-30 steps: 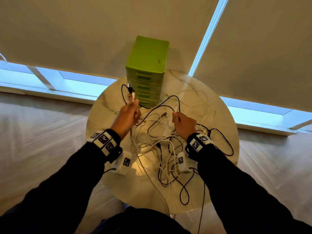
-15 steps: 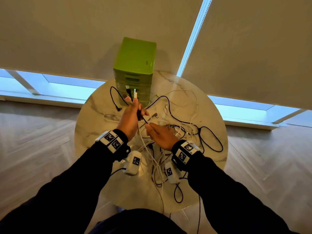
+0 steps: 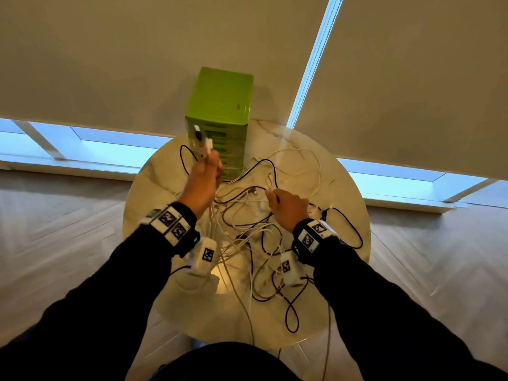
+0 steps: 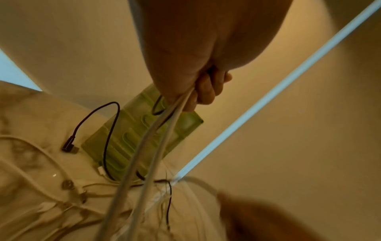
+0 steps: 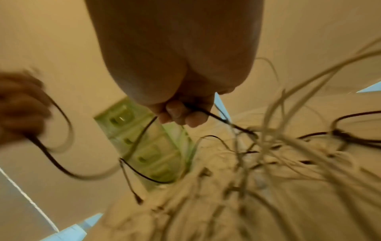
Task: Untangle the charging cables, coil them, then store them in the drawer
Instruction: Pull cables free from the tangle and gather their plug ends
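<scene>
Left hand (image 3: 203,180) raised at about 11 o'clock over the round surface (image 3: 154,188), grip curled round white cables (image 4: 144,146) and a black cable (image 4: 107,130), plug ends (image 3: 202,141) sticking up from the fist in front of the green drawers (image 3: 220,105). Right hand (image 3: 288,207) near centre, grip pinching a black cable (image 5: 216,117) that runs into the tangle (image 3: 247,237) of black and white cables spread from centre toward 3 and 6 o'clock, some hanging over the near edge. Drawers stand at 12 o'clock on the surface, all closed as far as the blur shows.
</scene>
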`<state>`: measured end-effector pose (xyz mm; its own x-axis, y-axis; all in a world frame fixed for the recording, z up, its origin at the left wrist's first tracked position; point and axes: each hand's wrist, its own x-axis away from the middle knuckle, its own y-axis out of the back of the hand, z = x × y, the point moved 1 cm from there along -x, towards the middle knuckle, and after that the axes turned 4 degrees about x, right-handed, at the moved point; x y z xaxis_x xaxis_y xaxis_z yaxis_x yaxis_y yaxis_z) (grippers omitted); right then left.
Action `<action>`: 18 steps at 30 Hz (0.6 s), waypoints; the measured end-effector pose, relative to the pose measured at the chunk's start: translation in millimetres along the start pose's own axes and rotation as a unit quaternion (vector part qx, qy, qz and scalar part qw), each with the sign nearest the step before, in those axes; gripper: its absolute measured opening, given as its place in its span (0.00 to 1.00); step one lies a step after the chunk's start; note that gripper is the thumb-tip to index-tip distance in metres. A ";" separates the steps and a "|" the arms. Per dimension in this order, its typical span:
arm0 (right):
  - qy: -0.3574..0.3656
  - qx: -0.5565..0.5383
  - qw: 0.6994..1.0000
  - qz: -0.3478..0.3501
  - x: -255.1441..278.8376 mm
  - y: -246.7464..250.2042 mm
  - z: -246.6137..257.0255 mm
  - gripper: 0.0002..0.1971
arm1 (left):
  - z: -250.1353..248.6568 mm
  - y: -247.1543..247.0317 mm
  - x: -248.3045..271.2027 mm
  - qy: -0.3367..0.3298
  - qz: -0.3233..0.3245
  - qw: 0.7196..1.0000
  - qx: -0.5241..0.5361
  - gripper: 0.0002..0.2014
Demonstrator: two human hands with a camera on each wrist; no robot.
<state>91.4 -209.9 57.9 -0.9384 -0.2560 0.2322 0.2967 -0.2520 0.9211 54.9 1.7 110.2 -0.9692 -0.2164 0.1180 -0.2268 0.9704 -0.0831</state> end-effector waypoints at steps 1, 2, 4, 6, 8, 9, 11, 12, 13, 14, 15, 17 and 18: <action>0.009 -0.023 0.999 -0.023 -2.4 4.9 12.1 0.22 | 7.5 -5.6 5.3 0.018 0.021 0.999 -0.041 0.20; 0.022 -0.045 0.998 -0.044 -3.0 8.5 22.9 0.22 | 15.3 -10.4 9.6 0.038 0.034 0.997 -0.065 0.21; 0.058 -0.066 0.993 -0.082 0.4 12.7 39.9 0.19 | 26.1 -17.8 14.4 0.086 0.048 0.993 -0.062 0.27; 0.107 -0.082 0.985 -0.104 8.3 16.6 50.1 0.16 | 30.4 -22.7 15.2 0.137 0.063 0.988 -0.008 0.28; 0.164 -0.103 0.977 -0.089 15.0 17.3 53.3 0.15 | 28.8 -25.0 13.8 0.167 0.078 0.981 0.057 0.26; 0.187 -0.121 0.972 -0.074 18.4 16.6 53.6 0.15 | 26.5 -25.9 12.9 0.163 0.076 0.981 0.070 0.25; 0.204 -0.180 0.962 -0.023 23.8 11.2 51.2 0.16 | 23.0 -27.2 9.0 0.127 0.046 0.989 0.066 0.22; 0.198 -0.212 0.957 0.005 26.3 6.3 49.1 0.19 | 20.4 -28.5 7.4 0.107 0.027 0.992 0.062 0.20; 0.185 -0.238 0.953 0.031 27.3 -1.5 45.2 0.22 | 17.6 -28.7 5.3 0.089 0.003 0.994 0.058 0.20; 0.170 -0.252 0.951 0.048 28.0 -9.6 39.5 0.24 | 14.5 -28.7 2.8 0.071 -0.019 0.995 0.061 0.19; 0.162 -0.259 0.950 0.058 28.3 -17.3 32.6 0.26 | 11.9 -27.7 -0.5 0.053 -0.037 0.995 0.076 0.19; 0.157 -0.261 0.950 0.069 27.9 -31.3 17.3 0.26 | 5.6 -21.2 -7.8 0.026 -0.061 0.990 0.128 0.19; 0.148 -0.252 0.953 0.074 28.2 -34.2 9.8 0.26 | 1.1 -16.4 -11.0 0.017 -0.074 0.984 0.160 0.18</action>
<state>53.1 -199.3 36.0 -0.8101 -0.5578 0.1806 0.5399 -0.5896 0.6007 69.1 -12.0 109.2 -0.9208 -0.3438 0.1844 -0.3891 0.8436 -0.3700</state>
